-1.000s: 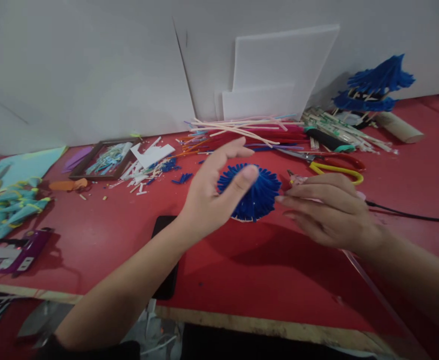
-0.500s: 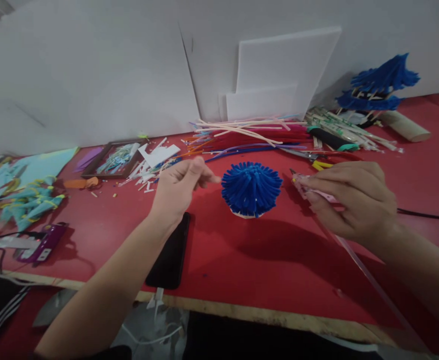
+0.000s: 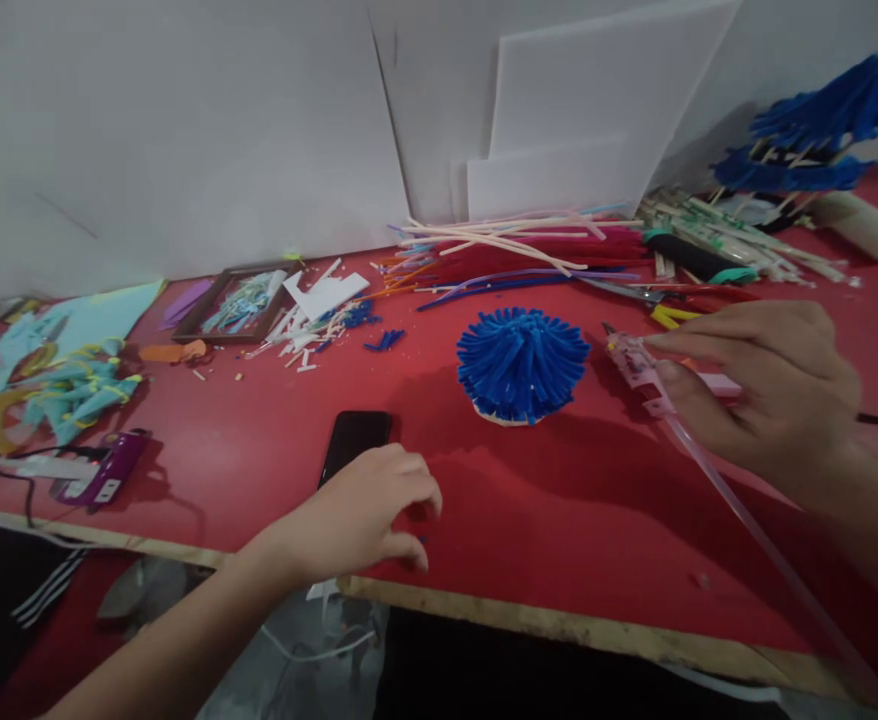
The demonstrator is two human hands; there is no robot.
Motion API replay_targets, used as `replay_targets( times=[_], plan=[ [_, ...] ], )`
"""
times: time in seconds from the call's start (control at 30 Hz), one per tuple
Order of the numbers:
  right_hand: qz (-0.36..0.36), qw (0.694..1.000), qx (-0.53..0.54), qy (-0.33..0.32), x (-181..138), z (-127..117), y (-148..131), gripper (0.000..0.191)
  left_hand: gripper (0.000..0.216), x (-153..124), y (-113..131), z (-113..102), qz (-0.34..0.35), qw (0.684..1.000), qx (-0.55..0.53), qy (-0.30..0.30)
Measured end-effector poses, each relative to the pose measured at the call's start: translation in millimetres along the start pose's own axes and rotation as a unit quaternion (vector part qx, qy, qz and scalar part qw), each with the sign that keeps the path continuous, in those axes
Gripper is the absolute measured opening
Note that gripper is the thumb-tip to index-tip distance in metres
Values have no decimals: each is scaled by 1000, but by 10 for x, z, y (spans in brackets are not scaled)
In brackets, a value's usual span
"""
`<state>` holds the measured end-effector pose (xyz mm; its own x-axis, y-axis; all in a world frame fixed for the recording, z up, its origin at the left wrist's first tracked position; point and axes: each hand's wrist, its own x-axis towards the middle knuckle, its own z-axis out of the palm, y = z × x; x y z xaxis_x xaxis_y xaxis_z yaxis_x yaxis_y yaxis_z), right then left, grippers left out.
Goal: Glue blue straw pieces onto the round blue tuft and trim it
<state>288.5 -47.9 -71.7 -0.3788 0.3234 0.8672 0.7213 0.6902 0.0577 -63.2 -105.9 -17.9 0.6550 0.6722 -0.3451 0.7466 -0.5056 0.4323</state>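
A round, tufted blue piece made of pipe cleaners (image 3: 523, 362) stands on the red table between my hands, with a pale rim showing under it. My left hand (image 3: 364, 515) hovers over the table's front part, thumb and fingers apart and holding nothing, partly covering a black phone (image 3: 356, 437). At the right, my right hand (image 3: 769, 390) has its thumb and fingers around the back of a pink hot glue gun (image 3: 638, 365). The gun's dark tip points toward the blue piece. From its rear a long clear glue stick (image 3: 739, 505) runs to the front right.
Pipe cleaners (image 3: 499, 245) lie in a bundle at the back, beside pliers (image 3: 668, 315). A blue tiered model (image 3: 814, 150) stands back right. White scraps (image 3: 326, 300), a brown frame (image 3: 214, 325) and a purple power strip (image 3: 113, 475) lie to the left.
My left hand has moved from beside the blue piece down toward the front edge, and its fingers have spread. My right hand has shifted slightly right, baring more of the glue gun.
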Motion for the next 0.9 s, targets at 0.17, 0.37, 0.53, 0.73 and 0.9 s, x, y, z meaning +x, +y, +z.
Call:
replay_targets(
  times=[0.17, 0.37, 0.53, 0.73, 0.9],
  plan=[
    [18, 1000, -6, -18, -9, -58, 108, 22, 12, 28, -24, 138, 12, 999, 47, -8],
    [105, 981, -31, -163, -301, -267, 280, 21, 13, 126, -320, -25, -88, 979, 42, 180],
    [180, 939, -54, -287, -733, -265, 355, 40, 36, 429, -753, -254, -134, 948, 37, 286],
    [231, 899, -41, -371, -876, -288, 459, 42, 36, 765, -865, -291, -122, 925, -20, 358],
    [250, 873, -35, -418, -870, -430, 700, 38, 74, 804, -621, -46, -50, 946, -134, 291]
  ],
)
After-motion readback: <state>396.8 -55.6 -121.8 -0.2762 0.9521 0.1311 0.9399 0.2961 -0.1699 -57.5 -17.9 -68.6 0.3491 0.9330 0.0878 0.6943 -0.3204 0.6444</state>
